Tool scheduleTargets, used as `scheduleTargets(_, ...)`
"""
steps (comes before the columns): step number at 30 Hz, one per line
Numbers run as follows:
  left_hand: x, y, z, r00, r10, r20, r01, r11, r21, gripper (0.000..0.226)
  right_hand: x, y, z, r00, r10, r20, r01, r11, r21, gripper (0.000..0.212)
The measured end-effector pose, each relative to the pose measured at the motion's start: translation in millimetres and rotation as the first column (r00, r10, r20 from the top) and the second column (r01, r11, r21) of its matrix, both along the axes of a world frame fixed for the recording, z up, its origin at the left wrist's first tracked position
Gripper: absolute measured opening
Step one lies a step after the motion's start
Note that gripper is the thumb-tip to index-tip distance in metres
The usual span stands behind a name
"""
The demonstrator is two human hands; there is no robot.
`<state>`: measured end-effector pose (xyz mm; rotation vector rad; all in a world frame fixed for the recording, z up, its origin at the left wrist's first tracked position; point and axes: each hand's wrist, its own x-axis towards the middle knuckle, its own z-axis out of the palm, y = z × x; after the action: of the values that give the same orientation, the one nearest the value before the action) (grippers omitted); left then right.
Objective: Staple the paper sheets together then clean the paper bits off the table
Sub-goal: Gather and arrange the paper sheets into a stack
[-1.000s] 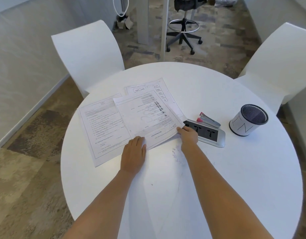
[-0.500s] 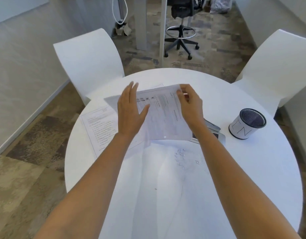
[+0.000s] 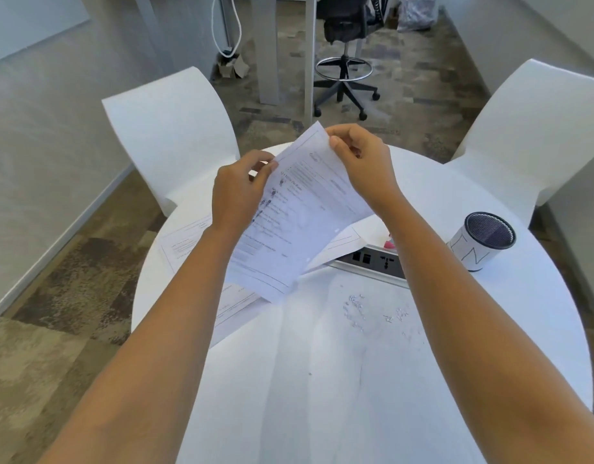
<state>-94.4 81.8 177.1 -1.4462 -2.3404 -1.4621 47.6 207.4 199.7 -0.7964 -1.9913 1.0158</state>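
Note:
A printed paper sheet [image 3: 299,226] hangs tilted in the air above the round white table [image 3: 339,380]. My left hand [image 3: 238,192] pinches its left edge and my right hand [image 3: 362,162] pinches its top corner. Another printed sheet [image 3: 185,244] lies flat on the table under my left forearm, and a further sheet [image 3: 352,239] lies under the lifted one. A pink stapler [image 3: 388,244] is mostly hidden behind my right forearm. Small paper bits [image 3: 357,309] are scattered on the table in front of the power socket.
A grey power socket box [image 3: 372,261] is set in the table's middle. A paper-wrapped mesh cup [image 3: 483,241] stands at the right. White chairs sit at the far left [image 3: 168,128] and far right [image 3: 537,128]; a black office stool [image 3: 344,58] stands beyond.
Both hands have lifted the top sheet off the table and turned it; they moved from flat at the sheets' near edge to pinching it in the air.

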Motion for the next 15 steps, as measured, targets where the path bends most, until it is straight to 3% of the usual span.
scheduleTargets(5,-22.8,3.4,-7.0,0.964,0.175,0.202,-0.2,0.973,0.112,0.019,16.9,25.1,-28.1,0.983,-0.184,0.015,0.185,0.982,-0.049,0.023)
scheduleTargets(9,-39.6,2.9,-19.3,0.875,0.334,0.351,-0.393,0.912,0.113,0.023,35.0,49.4,-76.3,0.941,-0.272,0.2,0.32,0.909,-0.269,0.024)
scheduleTargets(12,-48.1,5.3,-28.1,0.77,0.408,0.491,-0.51,0.855,0.09,0.025,47.1,59.5,-111.3,0.811,-0.164,0.561,0.387,0.871,-0.304,0.028)
scheduleTargets(15,-52.6,9.8,-37.1,0.671,0.414,0.615,-0.579,0.811,0.086,0.026,50.0,61.2,-138.1,0.579,0.025,0.815,0.351,0.894,-0.277,0.046)
